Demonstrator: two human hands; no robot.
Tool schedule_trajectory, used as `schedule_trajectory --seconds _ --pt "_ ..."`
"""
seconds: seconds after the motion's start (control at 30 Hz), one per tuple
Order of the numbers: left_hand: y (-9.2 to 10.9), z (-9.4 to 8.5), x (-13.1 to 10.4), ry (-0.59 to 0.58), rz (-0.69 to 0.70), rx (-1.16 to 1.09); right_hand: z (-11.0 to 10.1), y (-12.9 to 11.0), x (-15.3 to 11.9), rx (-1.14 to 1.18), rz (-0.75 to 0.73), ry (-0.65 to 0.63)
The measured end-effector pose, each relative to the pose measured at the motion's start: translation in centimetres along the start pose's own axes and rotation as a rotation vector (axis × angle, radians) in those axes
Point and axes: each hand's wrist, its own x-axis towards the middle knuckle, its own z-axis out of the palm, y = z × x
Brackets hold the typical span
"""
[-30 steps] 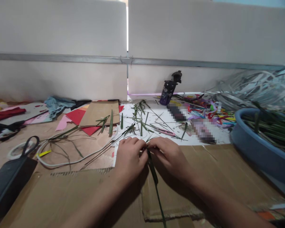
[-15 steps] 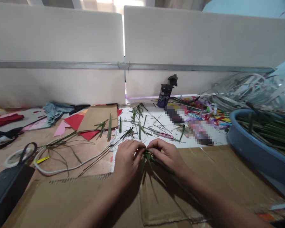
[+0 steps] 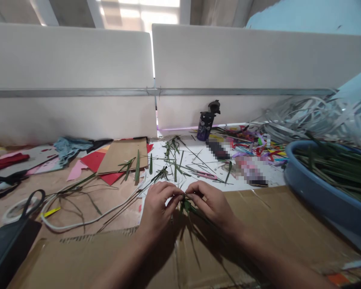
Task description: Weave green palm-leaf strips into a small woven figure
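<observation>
Leaf strips [image 3: 187, 206] had fanned out, left hand [image 3: 158, 205] and right hand [image 3: 213, 204] pinching their top; I judged them light, bendy, best held there.

Both forearms reach in from the near side; left hand [image 3: 161, 204] and right hand [image 3: 212, 204] nearly meet, fingers bent, thumbs pinching

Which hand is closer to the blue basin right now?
Right. The right hand pinches the green strips to the left of the blue basin, across some cardboard. The left hand is beyond it, farther left.
</observation>
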Motion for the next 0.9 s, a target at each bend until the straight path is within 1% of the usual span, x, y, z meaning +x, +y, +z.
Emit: schedule_trajectory --seconds 0.13,0.3,0.37,0.5,0.57,0.67,0.8,0.9 --pt "-0.4 0.0 0.3 -0.021 -0.081 -0.110 -0.1 0.2 0.0 -0.069 -0.140 0.051" --pt "-0.9 -0.2 1.2 -0.064 -0.283 -0.341 -0.2 0.4 0.4 0.006 -0.226 0.069" --pt "-0.9 -0.3 1.5 -0.083 -0.339 -0.401 -0.2 0.6 0.5 0.047 -0.219 0.069" --pt "-1.1 -0.2 1.7 -0.113 -0.398 -0.479 -0.1 0.8 0.8 0.116 -0.181 0.086" --pt "-1.3 -0.1 1.7 -0.099 -0.434 -0.539 0.0 0.9 0.9 0.146 -0.167 0.089" --pt "-1.4 0.0 1.8 -0.115 -0.490 -0.634 0.1 1.0 1.0 0.181 -0.164 0.084" --pt "-1.1 -0.1 2.0 -0.176 -0.571 -0.714 0.3 1.1 1.0 0.206 -0.157 0.092" --pt "-0.6 0.1 1.7 -0.174 -0.651 -0.798 0.4 1.2 0.9 0.200 -0.167 0.086"
